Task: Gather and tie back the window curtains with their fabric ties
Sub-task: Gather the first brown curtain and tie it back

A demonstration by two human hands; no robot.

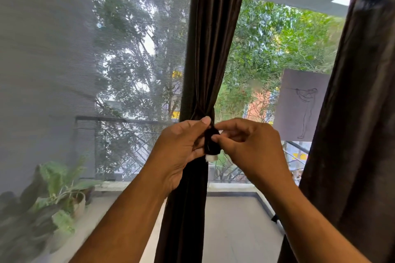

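A dark brown curtain point(211, 38) hangs in the middle of the window, gathered into a narrow bundle at waist height. A dark fabric tie point(212, 143) with a small white patch at its lower end wraps the bundle there. My left hand point(181, 149) holds the tie from the left, thumb on top. My right hand point(252, 145) pinches the tie's end from the right with thumb and forefinger. A second dark brown curtain point(350, 134) hangs loose along the right edge.
A sheer grey mesh screen point(64, 60) covers the left half of the window. Potted plants point(59, 194) stand at the lower left on a balcony floor. A balcony railing point(128, 145) and trees lie beyond the glass. A sketch on paper point(303, 107) shows on the right pane.
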